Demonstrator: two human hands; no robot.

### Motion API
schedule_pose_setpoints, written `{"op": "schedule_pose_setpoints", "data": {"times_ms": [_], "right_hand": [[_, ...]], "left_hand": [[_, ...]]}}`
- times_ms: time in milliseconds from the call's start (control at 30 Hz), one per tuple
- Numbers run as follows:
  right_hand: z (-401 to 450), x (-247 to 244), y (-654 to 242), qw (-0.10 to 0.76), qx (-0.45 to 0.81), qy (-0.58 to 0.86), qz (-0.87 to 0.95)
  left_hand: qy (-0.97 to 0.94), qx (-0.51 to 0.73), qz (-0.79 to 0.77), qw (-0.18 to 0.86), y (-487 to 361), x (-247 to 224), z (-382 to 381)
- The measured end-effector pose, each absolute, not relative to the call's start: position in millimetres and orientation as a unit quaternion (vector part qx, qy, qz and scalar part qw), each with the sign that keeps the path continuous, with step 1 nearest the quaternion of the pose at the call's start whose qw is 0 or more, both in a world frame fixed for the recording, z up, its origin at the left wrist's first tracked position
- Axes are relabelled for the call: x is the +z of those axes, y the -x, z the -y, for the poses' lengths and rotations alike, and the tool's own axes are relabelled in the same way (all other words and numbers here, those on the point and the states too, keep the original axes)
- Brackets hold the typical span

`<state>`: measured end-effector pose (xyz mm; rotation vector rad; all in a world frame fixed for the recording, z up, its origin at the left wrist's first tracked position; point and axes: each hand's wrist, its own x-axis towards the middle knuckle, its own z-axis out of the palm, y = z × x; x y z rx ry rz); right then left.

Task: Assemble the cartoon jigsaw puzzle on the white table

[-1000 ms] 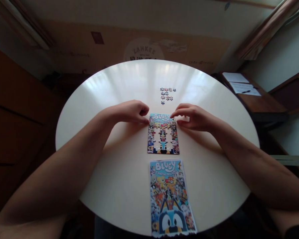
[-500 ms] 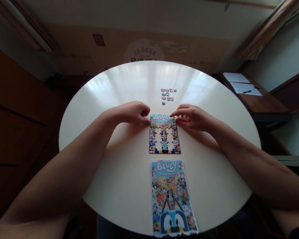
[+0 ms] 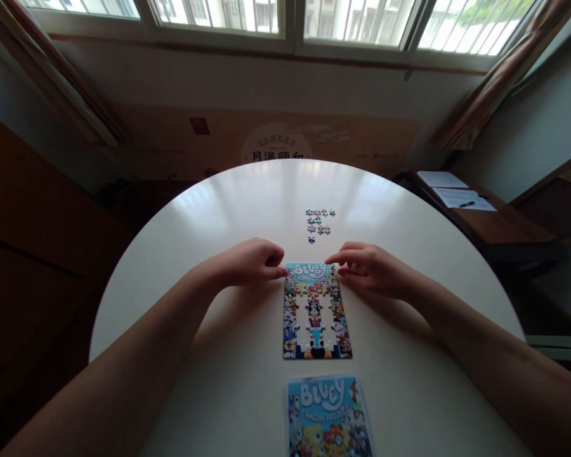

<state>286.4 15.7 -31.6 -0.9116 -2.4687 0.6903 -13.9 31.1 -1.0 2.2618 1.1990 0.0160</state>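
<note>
A partly filled Bluey puzzle [image 3: 316,279] lies flat on the white table, with gaps in two columns at its middle. My left hand [image 3: 257,261] rests at its upper left corner, fingers curled, thumb tip touching the edge; nothing shows inside the curl. At the upper right corner is my right hand [image 3: 374,268], its fingers apart, the index tip on the top edge and nothing held. Several loose pieces [image 3: 316,221] lie beyond the puzzle in short rows. Nearer to me is the printed Bluey picture [image 3: 328,412], its lower part cut off by the frame.
The round white table [image 3: 162,266] carries everything. Behind it stand a wall with a printed banner [image 3: 276,143] and barred windows. A brown side table [image 3: 518,222] at the right holds papers [image 3: 462,199] and a pen.
The view has tilted up, so windows now show and the table things sit lower in the frame. Both hands keep their places at the puzzle's upper corners.
</note>
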Motion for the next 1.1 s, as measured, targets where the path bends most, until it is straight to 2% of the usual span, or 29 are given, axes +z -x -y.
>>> {"op": "schedule_pose_setpoints", "data": {"times_ms": [667,1100], "right_hand": [[-18.9,-35.6,-286.1,0.221,0.240,0.308,0.894],[-21.6,-39.3,-287.5,0.223,0.238,0.320,0.889]], "left_hand": [[-0.849,-0.021,-0.452,0.273,12.6,5.0,-28.9],[-0.843,0.010,-0.464,0.272,11.7,-2.0,-33.1]]}}
